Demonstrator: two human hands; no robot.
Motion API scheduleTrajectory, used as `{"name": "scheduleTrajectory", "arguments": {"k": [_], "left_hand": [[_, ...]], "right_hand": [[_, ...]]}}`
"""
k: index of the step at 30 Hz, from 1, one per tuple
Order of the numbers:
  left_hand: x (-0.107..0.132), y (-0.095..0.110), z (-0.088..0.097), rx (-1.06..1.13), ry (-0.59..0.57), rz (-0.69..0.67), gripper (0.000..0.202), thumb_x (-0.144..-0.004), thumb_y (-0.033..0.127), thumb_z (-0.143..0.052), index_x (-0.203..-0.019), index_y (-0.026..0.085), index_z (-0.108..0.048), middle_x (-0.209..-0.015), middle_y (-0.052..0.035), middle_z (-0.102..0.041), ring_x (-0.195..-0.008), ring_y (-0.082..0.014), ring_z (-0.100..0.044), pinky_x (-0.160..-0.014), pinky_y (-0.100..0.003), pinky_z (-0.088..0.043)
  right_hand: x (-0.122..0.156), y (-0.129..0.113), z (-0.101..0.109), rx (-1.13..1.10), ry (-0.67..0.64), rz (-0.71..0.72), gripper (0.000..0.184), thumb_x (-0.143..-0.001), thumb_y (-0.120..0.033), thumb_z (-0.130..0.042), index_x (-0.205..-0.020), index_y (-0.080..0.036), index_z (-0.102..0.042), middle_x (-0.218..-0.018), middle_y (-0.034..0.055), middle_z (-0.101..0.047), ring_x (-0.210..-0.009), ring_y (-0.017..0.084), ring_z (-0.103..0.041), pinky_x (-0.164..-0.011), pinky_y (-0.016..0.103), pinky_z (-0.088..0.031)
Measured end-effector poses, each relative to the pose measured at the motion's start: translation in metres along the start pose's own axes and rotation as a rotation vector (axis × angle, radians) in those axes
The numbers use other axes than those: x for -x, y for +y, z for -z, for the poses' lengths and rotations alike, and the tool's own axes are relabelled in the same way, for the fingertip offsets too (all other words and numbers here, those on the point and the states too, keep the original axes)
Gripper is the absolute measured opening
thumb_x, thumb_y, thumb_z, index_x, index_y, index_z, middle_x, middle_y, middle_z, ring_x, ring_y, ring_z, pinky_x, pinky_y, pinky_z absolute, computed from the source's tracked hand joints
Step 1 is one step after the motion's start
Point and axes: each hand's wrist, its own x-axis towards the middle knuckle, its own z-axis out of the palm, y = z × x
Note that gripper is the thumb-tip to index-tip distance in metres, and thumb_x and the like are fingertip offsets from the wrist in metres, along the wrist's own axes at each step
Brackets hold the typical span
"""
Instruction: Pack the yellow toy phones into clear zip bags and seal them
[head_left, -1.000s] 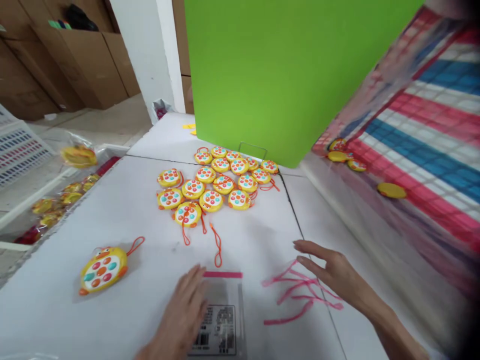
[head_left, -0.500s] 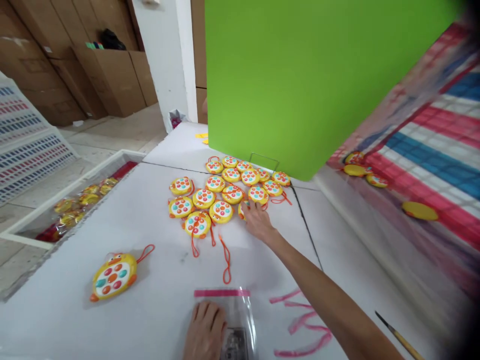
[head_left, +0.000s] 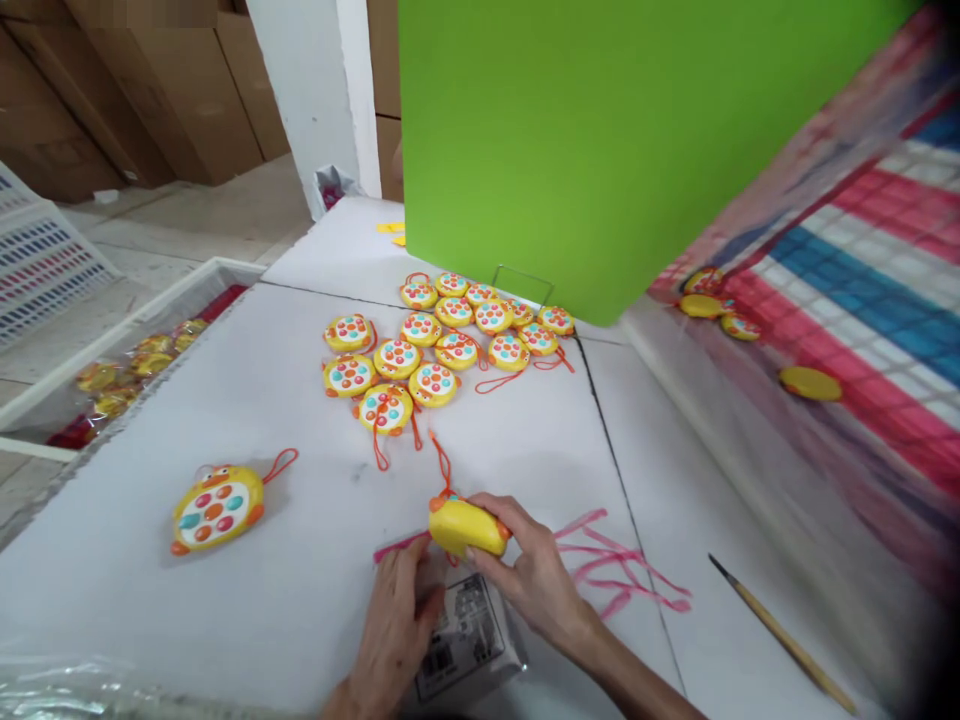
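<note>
My right hand [head_left: 534, 575] is closed around a yellow duck-shaped toy [head_left: 463, 525] with an orange cord, held at the pink-edged mouth of a clear plastic bag [head_left: 466, 638]. My left hand [head_left: 395, 625] grips the bag's opening at the near edge of the white table [head_left: 285, 520]. A cluster of several identical yellow toys [head_left: 442, 340] with coloured buttons lies further back. One bagged toy [head_left: 215, 505] rests alone at the left.
Pink peeled strips [head_left: 615, 570] lie right of my hands, and a thin brush [head_left: 780, 635] beyond them. A green board [head_left: 600, 140] stands behind the toys. A striped sack [head_left: 862, 260] with more toys is at the right. A tray [head_left: 105, 375] of bagged toys sits left.
My right hand picked a toy from the cluster and brought it back to the bag's mouth. My left hand shifted from lying on the bag to gripping its opening.
</note>
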Motion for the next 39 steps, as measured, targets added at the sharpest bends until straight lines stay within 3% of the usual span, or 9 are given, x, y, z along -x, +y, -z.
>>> {"name": "scheduleTrajectory", "arguments": {"k": [4, 9, 13, 17, 21, 25, 30, 33, 39], "left_hand": [[0.000, 0.003, 0.001, 0.030, 0.006, 0.016, 0.054, -0.076, 0.013, -0.051, -0.127, 0.019, -0.034, -0.111, -0.0097, -0.058, -0.100, -0.0226, -0.055, -0.084, -0.042, -0.046], [-0.012, 0.014, 0.007, 0.029, -0.075, -0.104, 0.030, -0.077, 0.012, -0.046, -0.105, 0.018, -0.057, -0.094, -0.0075, -0.063, -0.087, -0.0223, -0.055, -0.076, -0.040, -0.046], [-0.013, 0.017, 0.008, 0.004, -0.090, -0.137, 0.022, -0.085, 0.017, -0.039, -0.082, 0.017, -0.061, -0.080, -0.0062, -0.060, -0.077, -0.0199, -0.053, -0.070, -0.036, -0.045], [-0.008, 0.021, 0.008, -0.075, -0.132, -0.189, 0.021, -0.086, 0.016, -0.040, -0.089, 0.018, -0.061, -0.085, -0.0065, -0.060, -0.081, -0.0209, -0.052, -0.072, -0.037, -0.044], [-0.007, 0.025, 0.009, -0.143, -0.156, -0.236, 0.022, -0.085, 0.014, -0.040, -0.079, 0.017, -0.061, -0.082, -0.0070, -0.061, -0.077, -0.0213, -0.053, -0.071, -0.038, -0.045], [-0.003, 0.020, 0.009, -0.094, -0.152, -0.238, 0.022, -0.084, 0.012, -0.039, -0.093, 0.018, -0.059, -0.090, -0.0074, -0.063, -0.086, -0.0224, -0.055, -0.078, -0.043, -0.045], [0.010, 0.010, 0.012, 0.051, -0.057, 0.053, 0.013, -0.081, 0.017, -0.044, -0.091, 0.019, -0.053, -0.086, -0.0055, -0.062, -0.081, -0.0197, -0.060, -0.071, -0.036, -0.051], [0.014, 0.008, 0.012, 0.098, 0.010, 0.137, 0.015, -0.079, 0.018, -0.047, -0.093, 0.020, -0.050, -0.085, -0.0040, -0.063, -0.079, -0.0182, -0.062, -0.068, -0.032, -0.052], [0.009, 0.005, 0.011, 0.030, 0.037, -0.056, 0.028, -0.079, 0.013, -0.044, -0.104, 0.019, -0.055, -0.089, -0.0056, -0.065, -0.080, -0.0188, -0.060, -0.071, -0.034, -0.051]], "right_hand": [[0.017, -0.002, -0.002, -0.089, 0.011, -0.129, 0.034, -0.079, -0.022, -0.057, -0.111, -0.022, -0.047, -0.103, 0.0036, -0.057, -0.092, 0.018, -0.055, -0.081, 0.028, -0.044], [0.022, -0.003, 0.000, -0.470, -0.013, -0.299, 0.031, -0.077, -0.037, -0.060, -0.098, -0.019, -0.047, -0.086, 0.0014, -0.056, -0.077, 0.015, -0.054, -0.062, 0.023, -0.047], [0.018, -0.007, 0.005, -0.865, -0.065, -0.485, 0.039, -0.075, -0.040, -0.062, -0.105, -0.019, -0.048, -0.098, 0.0062, -0.057, -0.076, 0.016, -0.058, -0.057, 0.024, -0.050], [0.011, -0.012, 0.001, -1.054, -0.039, -0.530, 0.039, -0.075, -0.038, -0.063, -0.106, -0.018, -0.051, -0.103, 0.0077, -0.057, -0.079, 0.015, -0.059, -0.058, 0.021, -0.051], [0.007, -0.014, -0.011, -0.843, -0.032, -0.387, 0.038, -0.083, -0.041, -0.053, -0.114, -0.023, -0.041, -0.105, 0.0060, -0.053, -0.081, 0.015, -0.055, -0.049, 0.020, -0.050], [0.016, -0.011, -0.008, -0.461, -0.068, -0.289, 0.033, -0.087, -0.041, -0.046, -0.114, -0.023, -0.038, -0.095, 0.0025, -0.053, -0.064, 0.011, -0.051, -0.050, 0.022, -0.049], [0.040, -0.007, 0.013, -0.180, -0.146, -0.318, 0.032, -0.090, -0.039, -0.041, -0.117, -0.023, -0.038, -0.080, -0.0011, -0.054, -0.062, 0.013, -0.053, -0.057, 0.025, -0.046], [0.055, -0.003, 0.018, -0.072, -0.204, -0.328, 0.030, -0.089, -0.038, -0.041, -0.115, -0.023, -0.042, -0.083, 0.0008, -0.057, -0.071, 0.016, -0.054, -0.064, 0.027, -0.045], [0.069, 0.002, 0.020, -0.120, -0.301, -0.398, 0.034, -0.085, -0.041, -0.047, -0.115, -0.024, -0.047, -0.085, 0.0029, -0.058, -0.075, 0.018, -0.055, -0.064, 0.028, -0.047]]}}
